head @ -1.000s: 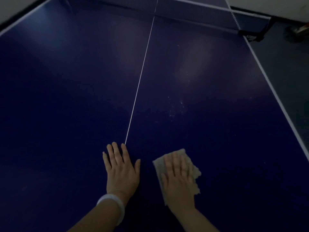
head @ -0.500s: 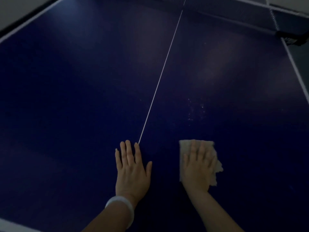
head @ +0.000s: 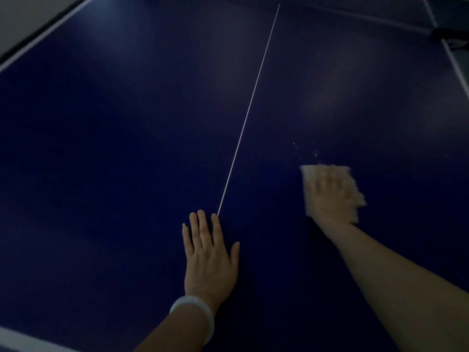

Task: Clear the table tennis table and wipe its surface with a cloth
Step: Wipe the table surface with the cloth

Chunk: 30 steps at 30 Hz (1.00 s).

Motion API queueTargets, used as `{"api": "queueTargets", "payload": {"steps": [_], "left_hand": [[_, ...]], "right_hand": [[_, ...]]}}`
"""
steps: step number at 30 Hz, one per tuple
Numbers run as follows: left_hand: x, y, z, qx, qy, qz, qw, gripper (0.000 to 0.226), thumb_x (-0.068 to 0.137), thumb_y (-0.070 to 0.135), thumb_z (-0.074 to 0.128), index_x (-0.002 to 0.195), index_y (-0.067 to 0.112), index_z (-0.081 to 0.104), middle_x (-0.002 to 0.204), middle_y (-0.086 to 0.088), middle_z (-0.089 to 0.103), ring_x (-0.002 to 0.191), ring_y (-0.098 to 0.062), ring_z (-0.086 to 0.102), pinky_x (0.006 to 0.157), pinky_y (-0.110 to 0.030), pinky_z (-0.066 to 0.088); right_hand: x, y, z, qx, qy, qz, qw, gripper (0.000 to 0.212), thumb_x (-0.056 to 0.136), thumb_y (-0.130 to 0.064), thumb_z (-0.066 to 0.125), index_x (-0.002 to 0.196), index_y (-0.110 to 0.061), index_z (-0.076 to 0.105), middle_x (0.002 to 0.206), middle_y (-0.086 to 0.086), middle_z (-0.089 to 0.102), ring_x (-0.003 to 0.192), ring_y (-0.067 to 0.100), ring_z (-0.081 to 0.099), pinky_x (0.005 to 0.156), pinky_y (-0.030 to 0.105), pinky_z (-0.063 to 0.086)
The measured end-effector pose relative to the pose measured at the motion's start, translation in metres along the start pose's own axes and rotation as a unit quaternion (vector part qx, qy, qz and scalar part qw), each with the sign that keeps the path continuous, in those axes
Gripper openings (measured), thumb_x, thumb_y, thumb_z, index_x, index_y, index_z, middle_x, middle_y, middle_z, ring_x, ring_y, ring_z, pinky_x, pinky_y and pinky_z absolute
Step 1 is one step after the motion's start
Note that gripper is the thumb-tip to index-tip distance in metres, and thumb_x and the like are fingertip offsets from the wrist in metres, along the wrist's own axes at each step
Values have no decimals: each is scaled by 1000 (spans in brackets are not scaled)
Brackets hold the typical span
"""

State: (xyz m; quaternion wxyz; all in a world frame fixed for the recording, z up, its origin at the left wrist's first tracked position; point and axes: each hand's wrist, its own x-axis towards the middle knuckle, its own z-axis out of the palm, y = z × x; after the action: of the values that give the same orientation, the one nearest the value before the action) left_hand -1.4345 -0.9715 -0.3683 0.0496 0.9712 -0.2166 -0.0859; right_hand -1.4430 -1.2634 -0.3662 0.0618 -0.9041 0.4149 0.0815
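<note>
A: Head view. What's changed?

B: The right hand [head: 330,196] has slid the cloth [head: 352,199] outward, from beside the left hand [head: 210,260] to about 3 o'clock of frame centre. It's motion-blurred, pressed flat on the cloth with fingers spread, not gripping. The pale specks [head: 304,148] now sit just beyond the cloth's far edge, at its 12 o'clock.

A: Left hand?

B: Flat and relaxed on the table [head: 127,148] at 6 o'clock, holding nothing, fingertips at the near end of the centre line [head: 248,110]. It hasn't moved on the table. White band [head: 195,316] on the wrist.

A: Meaning for the task?

B: No objects show on the surface, so clearing looks done; wiping is underway. The stroke likely reaches the specks next.

A: Any writing?

B: None readable. Net post [head: 446,36] at 2 o'clock, too dark for labels.
</note>
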Motion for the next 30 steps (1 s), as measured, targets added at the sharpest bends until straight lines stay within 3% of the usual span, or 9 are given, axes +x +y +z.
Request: {"api": "queueTargets", "payload": {"steps": [3,6,10,13,16,18,21,27,30], "left_hand": [[-1,0,1,-6,3,-1,1000,76,96,58,12,152,6,12,159,-23,3,148,-35,-6,120,-55,5],[0,0,2,-1,6,0,1000,76,96,56,16,151,4,19,158,-25,10,148,-36,1,119,-56,9],[0,0,2,12,9,3,1000,77,95,56,15,150,2,23,157,-26,14,148,-38,5,118,-56,11],[1,0,3,12,9,3,1000,78,95,57,11,151,3,18,158,-25,9,148,-37,0,119,-55,6],[2,1,3,10,7,-1,1000,79,94,57,8,152,5,13,159,-24,4,148,-36,-4,120,-54,1],[2,1,3,14,6,0,1000,79,93,58,5,153,5,8,159,-23,1,148,-36,-8,120,-53,-1],[2,1,3,6,7,0,1000,78,95,58,6,153,6,6,159,-23,-2,147,-36,-10,120,-53,-2],[0,-1,2,-14,13,6,1000,77,95,57,14,153,6,7,159,-23,-1,148,-35,-9,120,-53,-2],[0,-2,1,-14,12,9,1000,77,95,57,15,153,6,8,159,-23,0,148,-36,-8,120,-53,-1]], "right_hand": [[-16,45,-11,120,-44,158,979,61,101,-53,10,154,-32,-14,163,1,-15,149,34,-5,116,64,9],[-50,12,-3,112,-14,189,976,61,102,-48,9,156,-25,-9,164,8,-10,149,36,-5,118,61,3],[-108,-53,32,28,40,-61,997,61,103,-46,19,156,-25,-3,163,8,-7,150,33,-3,120,54,-2],[-117,-24,34,10,21,-213,977,62,103,-44,13,155,-21,-12,163,5,-15,150,28,-12,121,51,-2],[-108,35,18,1,36,-47,998,72,99,-41,48,155,-8,16,158,22,20,144,39,26,114,57,27],[-110,57,6,80,20,125,989,65,104,-45,29,157,-20,0,163,11,1,148,34,11,117,59,16],[-136,34,7,72,-1,164,984,61,104,-45,14,156,-24,-10,164,7,-12,150,33,-5,120,56,-3],[-213,0,46,15,25,-221,975,63,102,-43,23,157,-19,5,164,11,5,151,33,4,119,54,11],[-204,64,44,-69,-9,-193,979,74,102,-42,27,152,-14,-20,159,17,-20,149,39,-9,119,57,5]]}}
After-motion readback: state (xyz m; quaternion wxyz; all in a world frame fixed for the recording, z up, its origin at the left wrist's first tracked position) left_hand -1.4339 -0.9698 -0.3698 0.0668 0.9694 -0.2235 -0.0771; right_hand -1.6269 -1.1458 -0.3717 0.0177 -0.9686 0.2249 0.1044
